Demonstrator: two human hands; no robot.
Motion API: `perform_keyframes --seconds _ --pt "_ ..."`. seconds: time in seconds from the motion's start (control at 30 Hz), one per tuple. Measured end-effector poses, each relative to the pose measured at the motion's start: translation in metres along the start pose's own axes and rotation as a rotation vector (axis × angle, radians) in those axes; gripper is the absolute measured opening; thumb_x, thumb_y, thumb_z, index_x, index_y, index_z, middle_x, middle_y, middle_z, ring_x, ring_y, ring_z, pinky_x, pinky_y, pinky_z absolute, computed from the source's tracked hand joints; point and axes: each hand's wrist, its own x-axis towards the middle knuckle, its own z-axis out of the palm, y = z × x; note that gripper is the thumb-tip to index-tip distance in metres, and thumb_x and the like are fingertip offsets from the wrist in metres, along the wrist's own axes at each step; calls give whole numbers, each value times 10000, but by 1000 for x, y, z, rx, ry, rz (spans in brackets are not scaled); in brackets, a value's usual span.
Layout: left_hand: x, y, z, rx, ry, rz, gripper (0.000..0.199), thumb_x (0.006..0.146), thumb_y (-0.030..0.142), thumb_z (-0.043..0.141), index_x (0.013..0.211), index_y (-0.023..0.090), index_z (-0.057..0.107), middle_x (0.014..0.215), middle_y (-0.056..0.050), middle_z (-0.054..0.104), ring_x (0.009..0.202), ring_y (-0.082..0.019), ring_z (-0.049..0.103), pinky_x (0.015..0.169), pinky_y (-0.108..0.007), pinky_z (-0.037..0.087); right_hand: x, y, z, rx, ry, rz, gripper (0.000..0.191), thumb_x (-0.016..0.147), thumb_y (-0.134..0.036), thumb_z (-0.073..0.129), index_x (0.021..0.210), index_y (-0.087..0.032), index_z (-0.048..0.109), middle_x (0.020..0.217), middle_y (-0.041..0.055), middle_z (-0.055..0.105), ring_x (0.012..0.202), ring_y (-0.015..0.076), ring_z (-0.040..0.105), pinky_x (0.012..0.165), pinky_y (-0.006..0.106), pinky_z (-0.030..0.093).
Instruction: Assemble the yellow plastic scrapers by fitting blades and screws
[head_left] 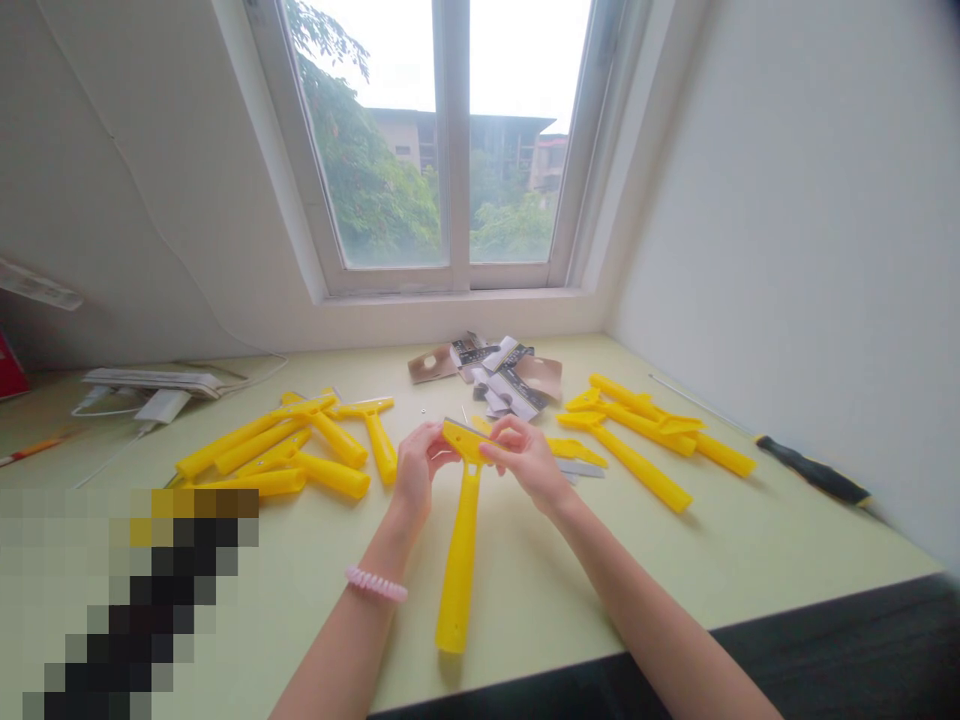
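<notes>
Pale green tabletop point(540, 620), yellow scraper point(457, 560).

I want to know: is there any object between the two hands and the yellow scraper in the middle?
Nothing visible is in the way: the left hand and right hand both have fingers at the head of the yellow scraper. The black-handled tool lies far off to the right.
</notes>
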Motion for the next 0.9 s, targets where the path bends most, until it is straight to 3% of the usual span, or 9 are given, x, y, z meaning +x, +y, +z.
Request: perform_keyframes --seconds 0.17,0.27,0.37,0.47,0.57,0.63,0.77,0.9 --pt "-8 -1 9 240 -66 -53 335 710 430 508 800 121 601 744 -62 639 597 -139 581 554 -258 461 -1 -4 0 35 48 -5 282 579 -303 682 633 -184 432 521 -50 550 417 62 431 418 195 345" --pt "-12 -7 13 348 -172 -106 351 705 438 530 871 130 551 671 -44 622 536 -148 586 520 -274 468 -1 -3 0 33 63 -17 304 573 -319 688 630 -188 420 491 -64 519 414 68 439 415 197 348" --pt "-13 -15 16 286 -265 -185 318 739 436 474 888 156 462 531 11 555 384 -139 527 377 -249 412 1 2 0 12 69 -21 316 573 -323 692 639 -191 413 479 -74 495 409 67 436 404 190 346" --pt "-11 -18 15 218 -266 -156 247 762 405 428 833 168 421 464 40 504 293 -103 438 286 -194 306 3 9 3 8 63 -20 313 591 -329 680 753 -197 448 540 -59 544 445 83 483 426 200 382" --pt "-5 -15 10 193 -206 -73 227 759 387 431 807 165 423 467 43 498 287 -87 418 278 -185 292 7 14 7 12 63 5 406 630 -377 642 944 -202 453 626 -21 601 551 127 566 497 235 438" --pt "0 -11 3 171 -102 -15 229 759 388 430 799 163 429 478 43 500 304 -81 425 294 -184 307 9 16 7 -10 74 34 389 680 -409 583 979 -191 465 693 17 629 634 149 591 540 255 456" --pt "8 -5 -9 135 137 82 216 759 390 419 748 175 406 490 43 504 325 -74 434 319 -181 321 11 18 3 -318 89 -53 184 730 -324 510 794 -171 590 779 50 650 715 160 580 614 273 444" --pt "10 -8 -13 176 203 89 210 743 385 430 736 176 406 494 37 508 333 -86 456 334 -198 344 8 18 6 -642 5 -155 146 711 -194 505 715 -183 650 713 27 662 655 149 572 634 266 411"
